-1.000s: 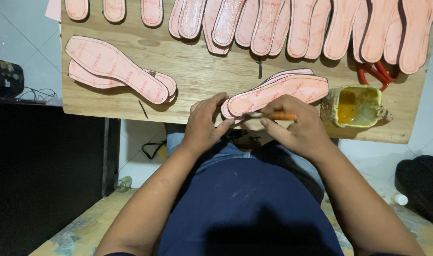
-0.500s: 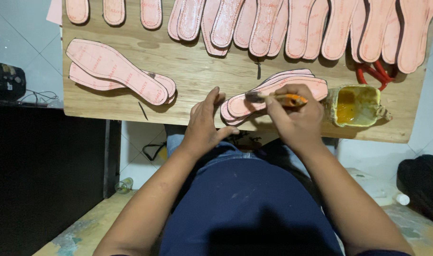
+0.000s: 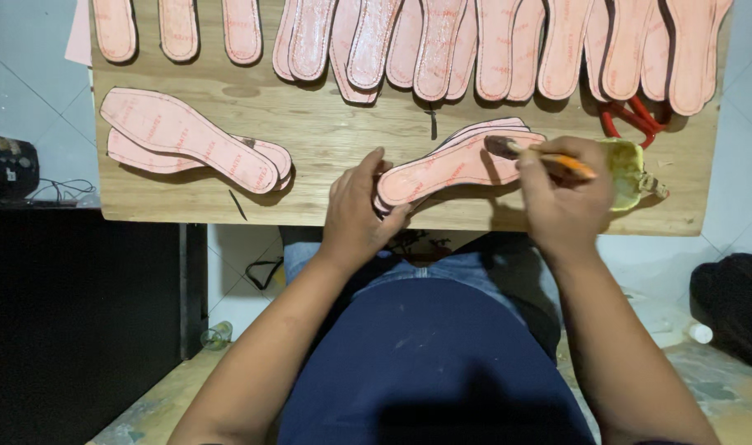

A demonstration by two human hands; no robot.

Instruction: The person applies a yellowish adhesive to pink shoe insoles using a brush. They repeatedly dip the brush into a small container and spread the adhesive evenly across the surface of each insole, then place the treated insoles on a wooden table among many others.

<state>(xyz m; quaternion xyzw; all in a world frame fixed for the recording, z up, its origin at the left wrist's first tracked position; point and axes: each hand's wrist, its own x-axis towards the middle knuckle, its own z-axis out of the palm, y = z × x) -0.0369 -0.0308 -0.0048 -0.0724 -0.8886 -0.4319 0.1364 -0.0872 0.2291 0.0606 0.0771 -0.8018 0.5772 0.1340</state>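
— From the head camera, where does the pink shoe-shaped insole [image 3: 454,167] lie against the fingers?

— It tops a small stack near the front edge of the wooden board [image 3: 326,140]. The left hand [image 3: 355,206] presses its heel end, fingers spread flat on it. The right hand [image 3: 561,194] has its fingers clamped around an orange-handled brush [image 3: 541,153], bristles touching the insole's toe end.

— What else is near that insole?

— Just right of it, partly behind the right hand, sits a yellowish glue pot [image 3: 631,169]. Well left of it lie two more pink insoles [image 3: 186,140], crossed. Beyond it, a row of insoles [image 3: 475,45] lines the board's far edge, red-handled pliers [image 3: 627,119] beside them.
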